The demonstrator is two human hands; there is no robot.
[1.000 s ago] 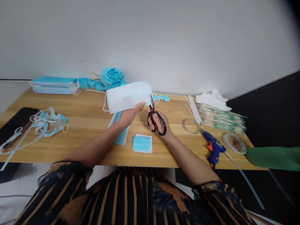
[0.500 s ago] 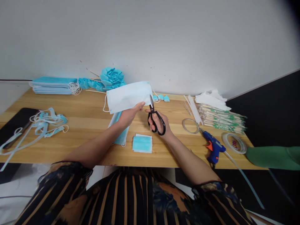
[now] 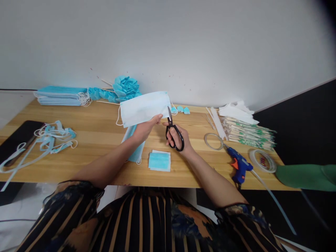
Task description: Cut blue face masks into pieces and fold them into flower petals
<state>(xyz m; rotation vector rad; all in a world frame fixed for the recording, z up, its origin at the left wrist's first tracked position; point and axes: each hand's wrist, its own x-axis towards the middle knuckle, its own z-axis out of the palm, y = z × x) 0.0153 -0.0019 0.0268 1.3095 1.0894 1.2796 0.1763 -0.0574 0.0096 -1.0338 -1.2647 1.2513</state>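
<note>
My left hand [image 3: 148, 128] grips a face mask [image 3: 144, 107] by its lower edge, holding it up with the pale side toward me and ear loops at both ends. My right hand [image 3: 181, 138] is wrapped round the black handles of a pair of scissors [image 3: 170, 120]. The blades point up at the mask's right end, close to its lower right corner. Beneath my left forearm lies another face mask [image 3: 136, 152], partly hidden. Cut blue and white rectangles [image 3: 159, 161] lie stacked on the table between my arms.
A stack of masks [image 3: 61, 96] and a blue flower [image 3: 126, 88] stand by the wall. Cut-off strips and loops [image 3: 51, 138] lie over a dark tablet [image 3: 19, 141] at left. To the right are a blue glue gun [image 3: 239, 164], a tape roll [image 3: 262, 161] and a green bottle [image 3: 304, 176].
The scissor handles have drawn slightly closer together in my right hand. Both hands and the held mask stay almost in the same place.
</note>
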